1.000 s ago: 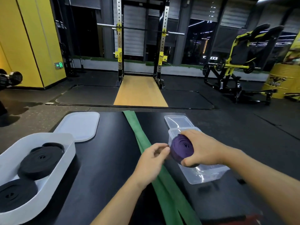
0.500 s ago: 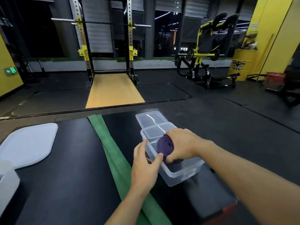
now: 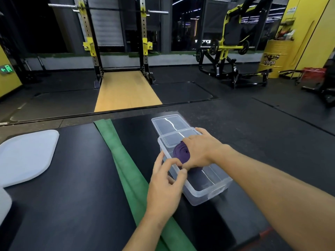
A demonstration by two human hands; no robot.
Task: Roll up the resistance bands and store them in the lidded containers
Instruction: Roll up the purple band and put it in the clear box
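Grip: R hand (image 3: pixel 201 151) hides half purple roll (image 3: pixel 181 153) in box (image 3: pixel 208 190).

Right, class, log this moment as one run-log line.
right hand: grips rolled purple band in clear container | left hand: at container's near wall | green band: unrolled

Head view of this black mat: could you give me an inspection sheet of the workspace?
Surface: black padded mat, flat green resistance band lying along it.
Job's things: rolled purple resistance band inside the clear plastic container; clear lid behind it.
Clutter: white lid and white tub corner at left.
Hands: right hand grips the purple roll; left hand at the container's wall, grip blurred.
Cables: nothing seen.
Surroundings: gym floor, squat rack, yellow barrel.
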